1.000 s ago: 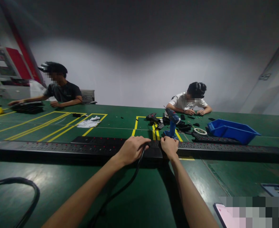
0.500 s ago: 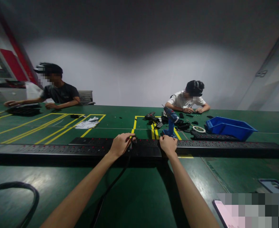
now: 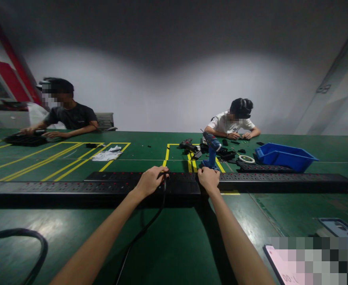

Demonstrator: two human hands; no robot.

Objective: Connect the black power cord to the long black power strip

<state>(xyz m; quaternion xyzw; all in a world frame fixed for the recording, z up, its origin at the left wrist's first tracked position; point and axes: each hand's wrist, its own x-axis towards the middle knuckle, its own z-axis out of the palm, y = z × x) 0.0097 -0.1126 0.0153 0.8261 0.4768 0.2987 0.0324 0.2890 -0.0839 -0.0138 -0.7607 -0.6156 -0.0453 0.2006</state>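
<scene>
Left of the blue drill (image 3: 212, 151), the left hand (image 3: 149, 181) pinches the black cable (image 3: 163, 200), trailing nearward! Nearside, the right hand (image 3: 209, 179) curls, grip unclear, at the black strip (image 3: 277, 181), lying lengthwise left to right

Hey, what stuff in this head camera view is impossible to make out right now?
All in the head view:
Thin cable: its upper end is hidden by the left hand; the bottom edge cuts off the rest.
Right hand: its own back hides the fingertips.
Thick cable: cut off by the left and bottom edges.
Phone: mostly covered by pixelation.
Power strip: markings too small.
</scene>
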